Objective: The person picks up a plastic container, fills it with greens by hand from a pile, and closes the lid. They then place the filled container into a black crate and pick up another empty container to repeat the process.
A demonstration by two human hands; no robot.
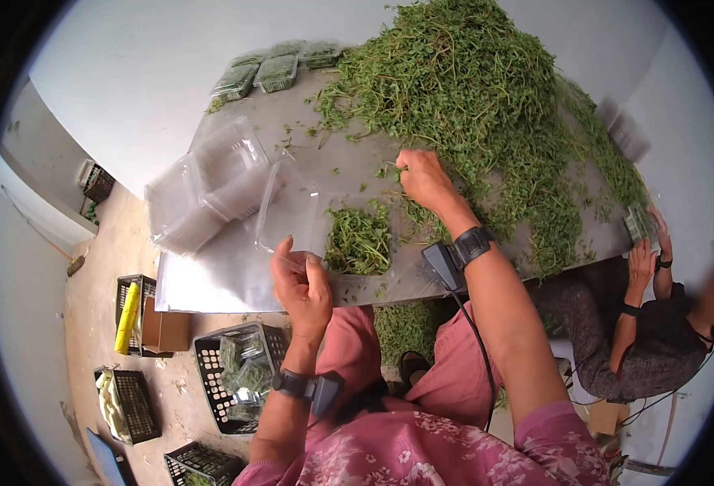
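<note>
My left hand (300, 283) pinches the near edge of an open clear plastic clamshell box (292, 212) that lies on the metal table (211, 279). One half of the box holds a bunch of green herbs (359, 240). My right hand (424, 180) reaches into the big heap of loose green herbs (478, 105) beyond the box, its fingers closed on a few sprigs at the heap's edge. Both wrists wear black bands with small devices.
A stack of empty clear clamshells (203, 186) lies left of the box. Filled boxes (264, 74) sit at the table's far end. Black crates (239, 377) stand on the floor at left, one with packed boxes. Another person (657, 324) sits at right holding a box.
</note>
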